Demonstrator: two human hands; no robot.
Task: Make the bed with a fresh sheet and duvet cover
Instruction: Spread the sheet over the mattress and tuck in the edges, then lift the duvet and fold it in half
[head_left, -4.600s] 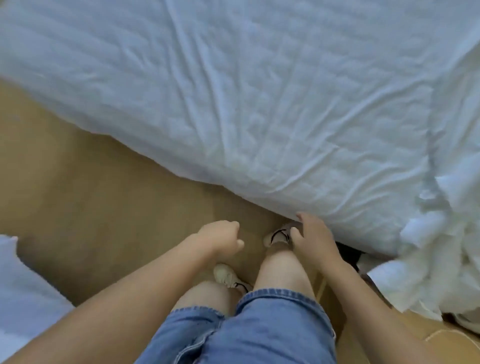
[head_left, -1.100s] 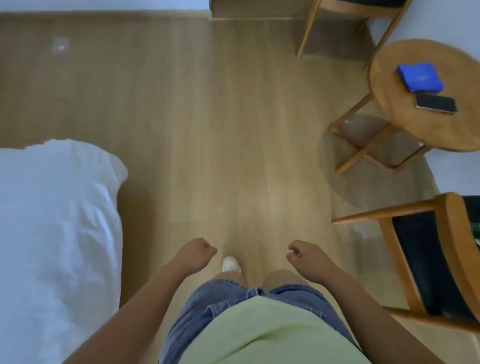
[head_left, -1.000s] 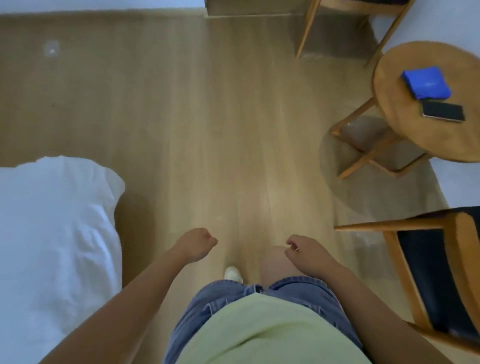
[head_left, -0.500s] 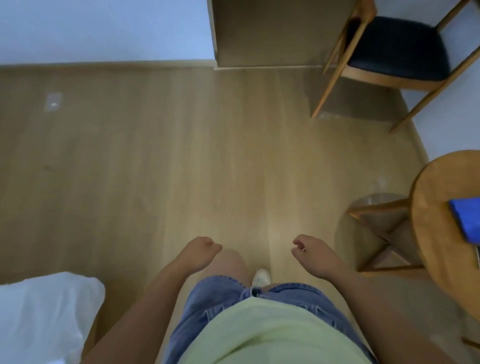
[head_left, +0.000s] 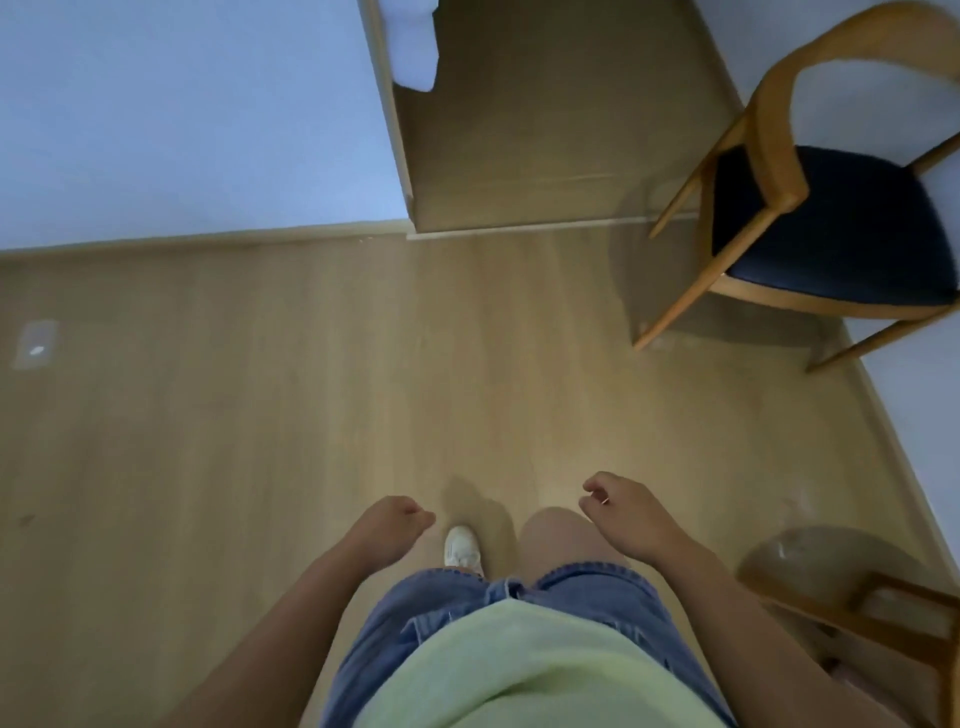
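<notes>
On the open wooden floor (head_left: 260, 415), between a wall (head_left: 182, 104) and a chair (head_left: 831, 234), I stand in what looks like mid-stride. One white shoe (head_left: 462, 545) is planted ahead and a bare knee (head_left: 561, 535) is raised beside it.

Grip state: the left grip (head_left: 389, 525) and the right grip (head_left: 631, 512) both hang in front of my hips, fingers loosely curled, holding nothing. Neither touches any cloth or furniture.

Location of task items: the bed, the sheet and the duvet cover are all out of view. A small white shape (head_left: 415, 47) shows at the top edge against a wooden cabinet (head_left: 545, 130). Whether it is linen cannot be told.

Step in hand: I judge this to be a transit step, not a handling step. With both grips empty and the bed out of sight, I am most likely crossing the room, either to fetch the next piece of bedding or to reach another side of the bed. How far the task has progressed cannot be read from here.

The next move requires:
1. Bring the bed or the fresh linen into view
2. Pass clear of the chair on the right and the wooden frame (head_left: 924, 592) at lower right
3. Spread both grips and take the cloth by an edge or corner, one grip on each side, so that it can be drawn flat without bunching
</notes>
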